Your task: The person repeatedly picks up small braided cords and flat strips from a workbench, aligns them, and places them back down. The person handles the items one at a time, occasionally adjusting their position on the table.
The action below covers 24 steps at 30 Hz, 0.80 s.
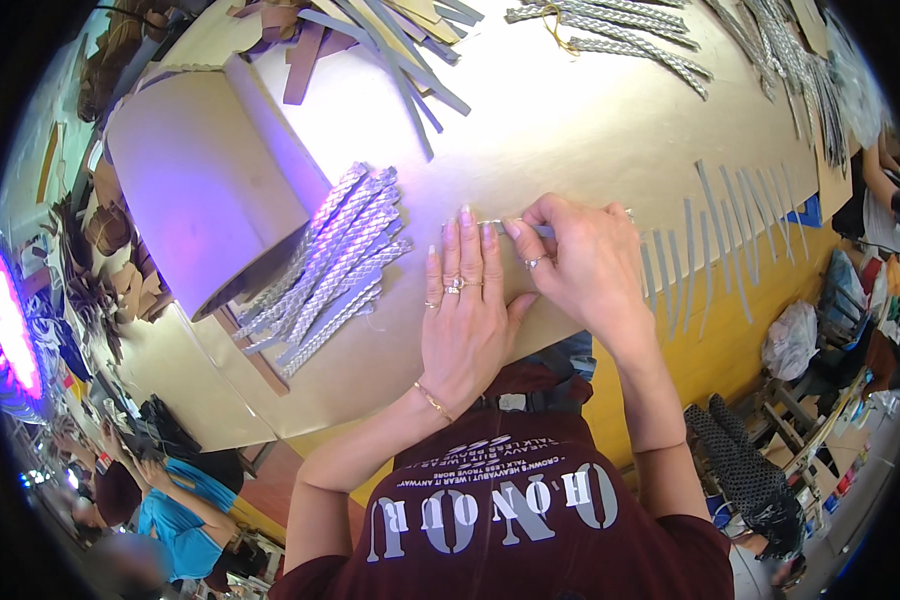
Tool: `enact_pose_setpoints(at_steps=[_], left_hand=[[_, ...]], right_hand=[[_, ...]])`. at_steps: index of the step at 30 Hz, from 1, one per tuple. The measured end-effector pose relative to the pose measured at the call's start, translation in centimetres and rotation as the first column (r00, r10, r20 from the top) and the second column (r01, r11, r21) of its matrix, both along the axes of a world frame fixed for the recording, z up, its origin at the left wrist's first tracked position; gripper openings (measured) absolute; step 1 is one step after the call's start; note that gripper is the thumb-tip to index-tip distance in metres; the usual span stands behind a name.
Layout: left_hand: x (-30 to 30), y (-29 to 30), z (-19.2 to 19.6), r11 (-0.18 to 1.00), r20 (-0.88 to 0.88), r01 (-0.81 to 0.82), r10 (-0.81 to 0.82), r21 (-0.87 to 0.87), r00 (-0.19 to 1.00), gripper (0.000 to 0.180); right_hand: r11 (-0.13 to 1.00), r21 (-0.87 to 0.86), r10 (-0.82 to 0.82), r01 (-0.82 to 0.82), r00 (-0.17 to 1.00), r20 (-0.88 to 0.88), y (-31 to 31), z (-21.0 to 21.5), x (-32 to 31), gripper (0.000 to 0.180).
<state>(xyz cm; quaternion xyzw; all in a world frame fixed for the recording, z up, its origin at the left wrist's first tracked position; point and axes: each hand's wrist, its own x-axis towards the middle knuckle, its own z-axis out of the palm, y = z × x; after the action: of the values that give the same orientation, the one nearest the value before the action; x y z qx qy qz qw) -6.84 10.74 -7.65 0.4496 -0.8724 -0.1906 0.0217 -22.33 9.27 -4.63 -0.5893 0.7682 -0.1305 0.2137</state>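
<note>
My left hand (465,315) lies flat on the pale tabletop (390,370), its fingers stretched out over a thin silvery strip (490,224) that is mostly hidden beneath them. Close beside it, my right hand (598,265) has thumb and fingers pinched on a narrow grey strip (545,231), of which only a short piece shows. Left of my hands is a pile of silvery braided straps (345,265). To the right, several loose thin grey strips (710,250) are laid side by side along the table's near edge.
A big curled beige sheet (205,180) stands at the left. Flat grey and brown strips (390,60) lie at the far side, with tied braided straps (620,35) and more straps (780,60) at the far right. Another person in blue (185,510) is at lower left.
</note>
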Motion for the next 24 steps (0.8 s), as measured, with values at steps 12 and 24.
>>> enact_pose_setpoints(at_steps=[12,24], left_hand=[[0.2,-0.4,0.1,1.000,-0.016,0.025,-0.025,-0.018,1.000,0.084],[-1.1,-0.1,0.6,0.996,0.132,0.035,-0.025,-0.078,0.991,0.079]], right_hand=[[0.991,0.110,-0.091,0.070,0.975,0.203,0.9,1.2,-4.6,0.027],[0.992,0.099,-0.094,0.081,0.986,0.140,0.8,0.7,-4.3,0.025]])
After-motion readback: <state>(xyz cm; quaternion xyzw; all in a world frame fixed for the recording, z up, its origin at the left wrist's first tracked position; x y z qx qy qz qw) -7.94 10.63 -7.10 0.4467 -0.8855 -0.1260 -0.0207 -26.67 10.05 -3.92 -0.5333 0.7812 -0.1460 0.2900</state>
